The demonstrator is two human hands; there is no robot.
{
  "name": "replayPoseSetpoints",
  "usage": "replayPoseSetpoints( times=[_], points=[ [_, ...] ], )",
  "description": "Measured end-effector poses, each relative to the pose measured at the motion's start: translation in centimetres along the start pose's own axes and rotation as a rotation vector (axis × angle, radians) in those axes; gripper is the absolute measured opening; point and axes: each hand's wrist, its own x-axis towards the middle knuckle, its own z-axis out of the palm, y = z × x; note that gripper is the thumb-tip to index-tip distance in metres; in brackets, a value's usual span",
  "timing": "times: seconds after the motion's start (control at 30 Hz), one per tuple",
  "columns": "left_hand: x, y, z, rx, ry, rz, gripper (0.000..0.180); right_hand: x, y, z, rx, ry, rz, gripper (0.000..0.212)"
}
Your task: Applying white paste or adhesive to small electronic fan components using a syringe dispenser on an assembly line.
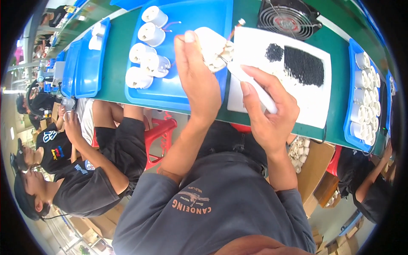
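White plastic up front: the left hand (197, 80) grips a white cylindrical housing (211, 47), fingers wrapped round it, above the near edge of the green worktop (114, 63). The right hand (270, 112) pinches a white pen-like tool (250, 85), tip at the housing's open end among its wires, so this looks like fitting or soldering work inside. Steady aim is needed there. Close by, the blue tray (182, 95) carries more housings, the white tray (314, 110) holds black granules (302, 66), and a fan (287, 19) sits at the far edge.
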Motion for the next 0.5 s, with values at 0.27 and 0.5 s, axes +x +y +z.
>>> replayPoseSetpoints(
  times=[0.27, 0.5],
  points=[
    [-0.4, -0.3, 0.5, 0.11, -0.151, 0.151, 0.025, -0.4, 0.5, 0.9, 0.004, 0.059, -0.075, 0.022],
    [9.0, 3.2, 1.5, 0.311, -0.16, 0.222, 0.04, 1.3, 0.9, 0.0, 0.185, 0.09, 0.073, 0.023]
  ],
)
